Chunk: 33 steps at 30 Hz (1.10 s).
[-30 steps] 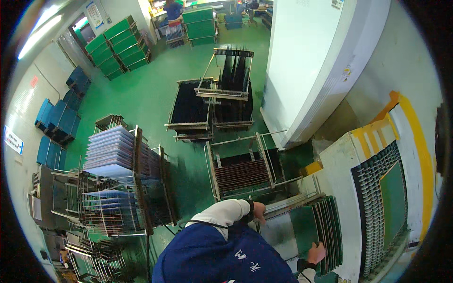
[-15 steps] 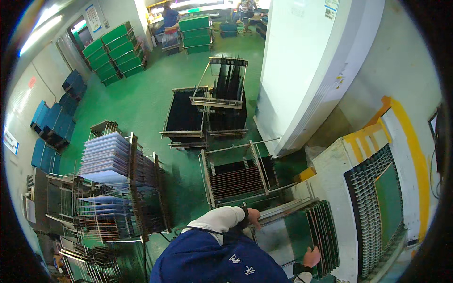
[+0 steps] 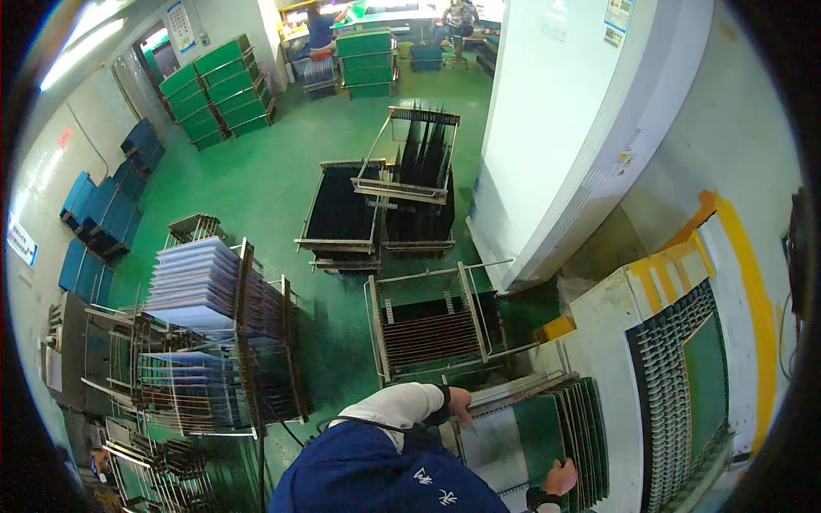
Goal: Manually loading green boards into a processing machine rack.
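Note:
My left hand (image 3: 460, 405), in a white sleeve with a dark cuff, reaches to the far left corner of a rack (image 3: 513, 386) in front of me. Its fingers point down, partly stretched, beside a pale, shiny flat surface (image 3: 494, 446); no held thing shows. On the near right, my right hand (image 3: 560, 477) is closed with thumb and fingertips at the edge of a green panel (image 3: 540, 432). Several thin green panels (image 3: 586, 436) stand close together, leaning in a row, just right of that hand. The lower ends of the panels are partly hidden.
An open metal rack (image 3: 432, 329) stands beyond my hands; black-filled racks (image 3: 346, 205) lie farther off. On the left, a tall rack holds whitish sheets (image 3: 192, 278). A white cabinet (image 3: 547, 128) and a machine with a roller conveyor (image 3: 671, 393) border the right. Two people work at the far bench.
The view has shifted slightly. My right hand sits a little lower, still at the panel edge, and the standing panels look more fanned apart. The left hand stays by the far corner.

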{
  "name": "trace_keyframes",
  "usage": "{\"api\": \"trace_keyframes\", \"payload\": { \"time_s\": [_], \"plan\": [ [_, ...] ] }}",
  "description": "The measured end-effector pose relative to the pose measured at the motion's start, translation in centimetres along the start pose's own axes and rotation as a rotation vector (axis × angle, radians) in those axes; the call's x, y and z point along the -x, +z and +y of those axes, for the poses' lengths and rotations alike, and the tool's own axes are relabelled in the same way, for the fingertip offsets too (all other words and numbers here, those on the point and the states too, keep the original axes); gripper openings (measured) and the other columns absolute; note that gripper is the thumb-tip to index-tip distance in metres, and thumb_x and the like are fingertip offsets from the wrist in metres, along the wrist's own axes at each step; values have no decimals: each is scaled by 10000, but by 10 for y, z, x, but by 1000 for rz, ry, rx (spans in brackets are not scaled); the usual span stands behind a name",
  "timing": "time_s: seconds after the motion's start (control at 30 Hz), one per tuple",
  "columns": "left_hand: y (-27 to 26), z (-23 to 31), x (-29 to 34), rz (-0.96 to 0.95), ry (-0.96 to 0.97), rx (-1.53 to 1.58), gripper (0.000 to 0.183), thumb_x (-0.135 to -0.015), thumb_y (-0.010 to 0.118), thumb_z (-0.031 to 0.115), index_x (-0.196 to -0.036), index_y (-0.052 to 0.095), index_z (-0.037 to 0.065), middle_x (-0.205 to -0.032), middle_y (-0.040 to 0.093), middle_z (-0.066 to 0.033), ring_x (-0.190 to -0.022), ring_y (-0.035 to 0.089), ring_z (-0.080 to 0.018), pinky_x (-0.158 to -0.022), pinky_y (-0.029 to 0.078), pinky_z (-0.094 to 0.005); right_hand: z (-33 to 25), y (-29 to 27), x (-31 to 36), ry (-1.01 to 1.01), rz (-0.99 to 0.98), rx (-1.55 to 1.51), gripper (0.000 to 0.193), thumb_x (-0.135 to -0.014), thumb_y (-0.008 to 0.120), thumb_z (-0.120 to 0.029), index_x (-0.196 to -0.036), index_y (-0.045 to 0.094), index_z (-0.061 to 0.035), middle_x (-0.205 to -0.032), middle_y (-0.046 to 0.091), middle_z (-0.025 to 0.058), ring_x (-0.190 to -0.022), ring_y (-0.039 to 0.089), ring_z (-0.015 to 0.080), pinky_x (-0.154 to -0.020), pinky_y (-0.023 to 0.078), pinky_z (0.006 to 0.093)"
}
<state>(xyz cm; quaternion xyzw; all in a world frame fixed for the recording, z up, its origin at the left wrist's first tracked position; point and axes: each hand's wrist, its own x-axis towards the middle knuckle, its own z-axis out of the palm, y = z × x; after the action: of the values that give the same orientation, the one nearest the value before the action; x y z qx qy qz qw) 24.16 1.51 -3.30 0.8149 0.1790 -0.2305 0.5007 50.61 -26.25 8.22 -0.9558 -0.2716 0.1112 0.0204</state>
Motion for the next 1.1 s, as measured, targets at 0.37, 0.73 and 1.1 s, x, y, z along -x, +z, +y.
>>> {"api": "trace_keyframes", "payload": {
  "time_s": [0.37, 0.73, 1.1],
  "plan": [
    [-4, 26, 16, 14, -187, -43, 631, -661, 667, 603, -819, 639, -8, -701, 615, -125, -643, 606, -244, -557, 465, -363, 21, 19, -1, -109, 113, 29, 275, -721, 657, -205, -899, 579, -11, -827, 604, 204, -805, 576, 377, -675, 435, 466],
    [11, 16, 13, 117, -276, -27, 704, -623, 730, 542, -1015, 606, -29, -977, 629, -166, -903, 604, -308, -753, 470, -403, 21, 23, 10, -229, 7, -79, 193, -699, 668, -141, -842, 621, -20, -753, 599, 203, -739, 580, 382, -633, 432, 458],
    [18, 6, -2, 157, -175, -195, 673, -715, 614, 608, -938, 628, -27, -854, 640, -150, -769, 607, -286, -663, 477, -421, 19, -147, 36, -372, 314, -102, 239, -676, 680, -149, -824, 574, 5, -815, 596, 215, -760, 557, 388, -676, 426, 444]
  ]
}}
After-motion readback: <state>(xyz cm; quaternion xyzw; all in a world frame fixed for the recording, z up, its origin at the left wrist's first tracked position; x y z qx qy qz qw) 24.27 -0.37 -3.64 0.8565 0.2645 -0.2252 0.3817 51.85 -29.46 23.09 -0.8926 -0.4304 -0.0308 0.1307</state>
